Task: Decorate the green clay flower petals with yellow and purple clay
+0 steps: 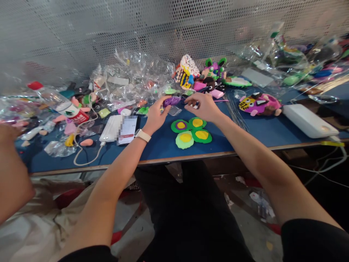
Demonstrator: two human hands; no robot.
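My left hand (158, 113) is closed around a lump of purple modelling clay (172, 101), which looks glossy, perhaps wrapped in plastic. Just to its right is my right hand (202, 106), its fingers bent and apart, with no held thing visible between them. On the blue table below both hands lies a four-lobed clay piece (195, 127) in dark and light green. Yellow discs sit on its lobes, and one of them has a purple ring round it.
Clear plastic wrappers (141, 72) and clay figures (187, 71) crowd the back. A phone (128, 129) and white power bank (111, 128) lie left. Thin wires (236, 111), a pink-and-yellow clay figure (260, 104) and a white box (309, 120) lie right. Another person's arm (13, 174) is far left.
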